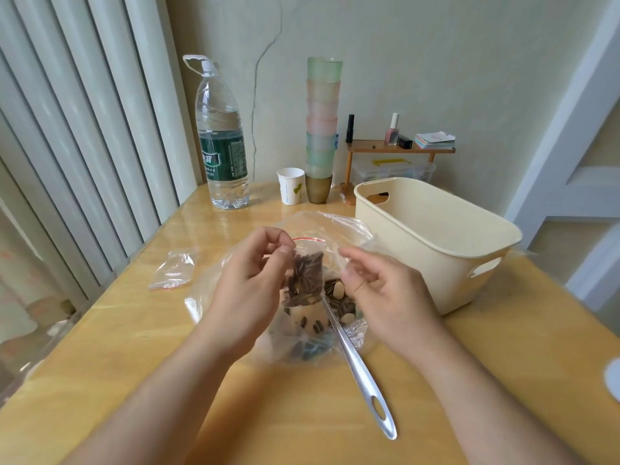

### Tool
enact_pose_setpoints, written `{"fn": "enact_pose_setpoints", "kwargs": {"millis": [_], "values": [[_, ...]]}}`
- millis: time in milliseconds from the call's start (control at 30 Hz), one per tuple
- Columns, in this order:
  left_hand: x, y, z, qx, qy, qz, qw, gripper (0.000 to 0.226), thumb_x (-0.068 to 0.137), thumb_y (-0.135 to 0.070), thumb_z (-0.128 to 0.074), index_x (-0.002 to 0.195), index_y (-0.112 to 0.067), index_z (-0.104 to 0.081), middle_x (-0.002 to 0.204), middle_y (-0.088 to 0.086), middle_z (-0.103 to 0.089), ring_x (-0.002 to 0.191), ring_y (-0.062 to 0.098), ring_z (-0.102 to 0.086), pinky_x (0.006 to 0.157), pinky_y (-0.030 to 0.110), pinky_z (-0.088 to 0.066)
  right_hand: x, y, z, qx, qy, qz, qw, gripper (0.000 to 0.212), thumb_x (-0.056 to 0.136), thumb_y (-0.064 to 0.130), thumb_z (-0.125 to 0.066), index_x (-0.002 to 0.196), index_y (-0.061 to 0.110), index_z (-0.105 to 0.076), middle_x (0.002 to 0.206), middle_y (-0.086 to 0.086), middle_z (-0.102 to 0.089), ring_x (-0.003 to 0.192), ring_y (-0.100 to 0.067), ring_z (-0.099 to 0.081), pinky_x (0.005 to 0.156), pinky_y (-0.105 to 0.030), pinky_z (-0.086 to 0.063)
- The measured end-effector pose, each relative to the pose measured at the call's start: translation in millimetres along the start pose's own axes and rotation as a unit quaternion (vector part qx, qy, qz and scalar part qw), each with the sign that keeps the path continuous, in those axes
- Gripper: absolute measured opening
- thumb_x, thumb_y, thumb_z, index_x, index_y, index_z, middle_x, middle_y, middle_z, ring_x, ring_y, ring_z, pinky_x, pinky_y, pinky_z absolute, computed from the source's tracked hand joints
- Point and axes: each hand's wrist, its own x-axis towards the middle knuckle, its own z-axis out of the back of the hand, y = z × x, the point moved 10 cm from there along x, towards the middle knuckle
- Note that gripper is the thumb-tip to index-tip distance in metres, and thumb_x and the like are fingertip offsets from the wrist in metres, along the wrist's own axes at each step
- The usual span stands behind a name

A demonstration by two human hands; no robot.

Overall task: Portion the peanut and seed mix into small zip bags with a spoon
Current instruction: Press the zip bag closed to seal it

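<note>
While the filled small zip bag (307,273) hangs over the large open bag (285,317) of mix, pinched at its red seal by the left hand (250,280), the right hand (382,290), fingers loosely curled, holds nothing; an incomplete seal could spill seeds.

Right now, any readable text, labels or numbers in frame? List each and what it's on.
Water bottle, green label: large white characters cut off at the label's edge, not legible; the fine print beside them is too small to read.
Paper cup: a green leaf-like mark and a blue strip, no readable words.
Stack of cards on the wooden shelf: print too blurred to read.
Nothing else carries text.
</note>
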Motion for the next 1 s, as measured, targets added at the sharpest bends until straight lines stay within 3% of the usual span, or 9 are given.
{"fn": "enact_pose_setpoints", "kwargs": {"millis": [67,100,200,300,400,633,733,800,1000], "values": [[-3,1,-7,-0.053,0.002,0.009,0.999,0.017,0.109,-0.01,-0.05,0.097,-0.012,-0.062,0.08,0.001,-0.061,0.078,0.02,-0.057,0.073,0.047,-0.052,-2,-5,-9,0.163,0.026,-0.095,0.982,0.03,0.09,0.053,-0.073,0.117,0.041,-0.072,0.102,0.015,-0.076,0.097,-0.005,-0.07,0.089,-0.028,-0.056],[-5,0,-11,-0.067,0.011,0.011,0.998,0.016,0.109,-0.007,-0.049,0.099,-0.01,-0.061,0.079,0.002,-0.061,0.076,0.021,-0.057,0.07,0.042,-0.052,-5,-5,-16,0.214,0.042,-0.125,0.968,0.028,0.087,0.052,-0.074,0.111,0.037,-0.075,0.1,0.013,-0.077,0.096,-0.004,-0.071,0.087,-0.029,-0.057],[-8,-2,-19,-0.059,0.036,-0.004,0.998,0.014,0.108,-0.005,-0.051,0.103,-0.007,-0.064,0.08,0.002,-0.064,0.075,0.023,-0.059,0.067,0.04,-0.053,-8,1,-22,0.275,0.03,-0.129,0.952,0.005,0.091,0.018,-0.079,0.094,0.022,-0.078,0.085,0.003,-0.077,0.081,-0.008,-0.071,0.075,-0.025,-0.055],[-7,1,-15,-0.045,0.018,-0.006,0.999,0.017,0.107,-0.005,-0.054,0.108,-0.014,-0.068,0.085,0.003,-0.069,0.079,0.021,-0.063,0.072,0.043,-0.056,-6,-1,-19,0.306,0.003,-0.117,0.945,0.019,0.09,0.006,-0.079,0.088,0.024,-0.077,0.082,0.004,-0.074,0.077,-0.011,-0.068,0.07,-0.025,-0.054],[-8,3,-10,-0.056,-0.005,0.004,0.998,0.018,0.106,-0.005,-0.056,0.11,-0.018,-0.069,0.093,0.011,-0.075,0.077,0.021,-0.066,0.065,0.037,-0.055,-7,4,-18,0.311,0.021,-0.096,0.945,0.02,0.084,0.014,-0.085,0.098,0.024,-0.075,0.09,0.004,-0.073,0.081,-0.013,-0.067,0.075,-0.026,-0.057],[-10,0,-9,-0.014,-0.032,-0.017,0.999,0.019,0.102,-0.005,-0.063,0.104,-0.022,-0.071,0.087,0.004,-0.074,0.082,0.018,-0.07,0.075,0.052,-0.061,-9,2,-16,0.219,0.005,-0.099,0.971,0.014,0.082,0.025,-0.088,0.091,0.03,-0.078,0.084,0.001,-0.078,0.079,-0.017,-0.073,0.076,-0.042,-0.064],[-11,-5,-6,-0.028,-0.044,-0.032,0.998,0.019,0.101,-0.005,-0.066,0.107,-0.023,-0.068,0.086,0.004,-0.075,0.078,0.016,-0.067,0.071,0.038,-0.058,-7,-7,-13,0.223,-0.015,-0.109,0.969,0.01,0.085,0.031,-0.086,0.089,0.032,-0.077,0.08,-0.007,-0.077,0.075,-0.022,-0.072,0.081,-0.054,-0.062],[-11,-9,-2,-0.051,-0.06,-0.04,0.996,0.02,0.099,-0.005,-0.068,0.105,-0.024,-0.066,0.084,0.003,-0.075,0.075,0.014,-0.064,0.068,0.03,-0.055,-7,-11,-10,0.23,-0.03,-0.119,0.965,0.014,0.081,0.038,-0.084,0.087,0.027,-0.076,0.081,-0.014,-0.075,0.079,-0.035,-0.073,0.084,-0.06,-0.06],[-12,-3,-11,-0.099,-0.022,-0.008,0.995,0.027,0.093,-0.01,-0.074,0.116,-0.02,-0.064,0.092,0.01,-0.077,0.083,0.02,-0.07,0.081,0.035,-0.061,-6,-12,-12,0.333,-0.033,-0.149,0.931,0.011,0.093,0.008,-0.075,0.084,0.014,-0.074,0.083,-0.016,-0.074,0.08,-0.029,-0.072,0.089,-0.063,-0.059]]}}
